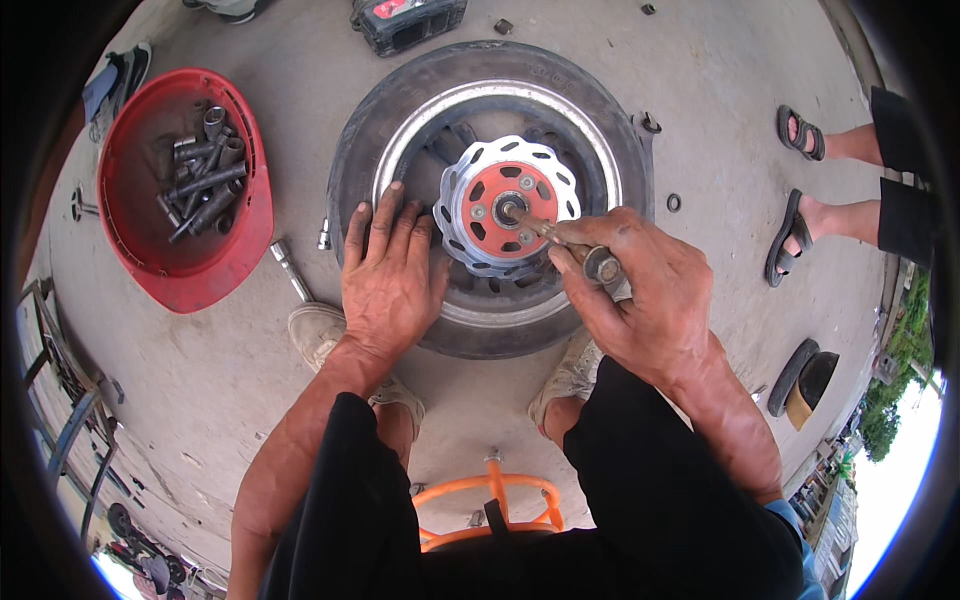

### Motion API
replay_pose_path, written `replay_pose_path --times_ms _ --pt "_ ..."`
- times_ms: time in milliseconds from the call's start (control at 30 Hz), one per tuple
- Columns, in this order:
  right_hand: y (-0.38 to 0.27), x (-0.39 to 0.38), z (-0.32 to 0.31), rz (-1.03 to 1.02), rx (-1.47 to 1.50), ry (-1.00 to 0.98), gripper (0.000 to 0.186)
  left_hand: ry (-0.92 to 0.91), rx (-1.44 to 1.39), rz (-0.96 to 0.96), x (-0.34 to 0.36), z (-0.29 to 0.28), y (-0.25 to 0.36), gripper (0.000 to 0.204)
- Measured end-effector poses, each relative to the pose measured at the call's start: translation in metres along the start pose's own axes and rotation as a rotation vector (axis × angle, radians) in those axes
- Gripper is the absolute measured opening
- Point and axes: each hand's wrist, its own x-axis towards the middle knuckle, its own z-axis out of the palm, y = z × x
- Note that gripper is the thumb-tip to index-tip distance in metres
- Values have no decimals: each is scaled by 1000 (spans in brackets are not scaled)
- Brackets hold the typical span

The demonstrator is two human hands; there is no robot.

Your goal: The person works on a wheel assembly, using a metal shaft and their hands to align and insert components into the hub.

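Note:
A wheel with a black tyre (pixel 375 110) and a silver rim lies flat on the ground in front of me. At its middle sits a wavy-edged silver brake disc (pixel 455 190) around a red hub (pixel 487 235). My left hand (pixel 390 265) rests on the near left of the wheel, fingers spread across tyre and rim, holding nothing. In my right hand (pixel 645 290) is a slanted metal rod (pixel 540 228) with a bolt-like head (pixel 603 265). Its narrow tip is at the hub's centre hole; how deep it reaches, I cannot tell.
An upturned red helmet (pixel 190 275) holds several sockets (pixel 205 180) at the left. A socket wrench (pixel 290 270) touches my left shoe (pixel 318 330). Beyond the wheel stands a dark case (pixel 410 25). Another person's sandalled feet (pixel 795 240) are at the right. An orange stool frame (pixel 490 488) is beneath me.

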Motion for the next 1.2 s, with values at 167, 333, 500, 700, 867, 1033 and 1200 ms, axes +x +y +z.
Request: replay_pose_path --times_ms 167,333,500,700,867,1033,1200 --pt "1 -2 2 -2 8 -7 35 -6 -3 -8 0 -1 0 53" --pt "0 1 -4 -24 -7 -14 39 -5 -11 -2 3 1 3 53" --pt "-24 2 -52 -83 89 181 24 3 -55 8 -8 -2 -8 51" --pt "11 -13 -63 38 228 311 21 132 -543 23 -5 -32 -13 48" --pt "-9 -9 -30 -81 403 121 30 221 -503 268 9 -96 9 54" --pt "-1 -22 -18 183 593 0 58 201 -439 399 19 -90 21 48" --pt "52 -48 0 438 353 117 88 218 -216 -84 -26 -123 -40 31"
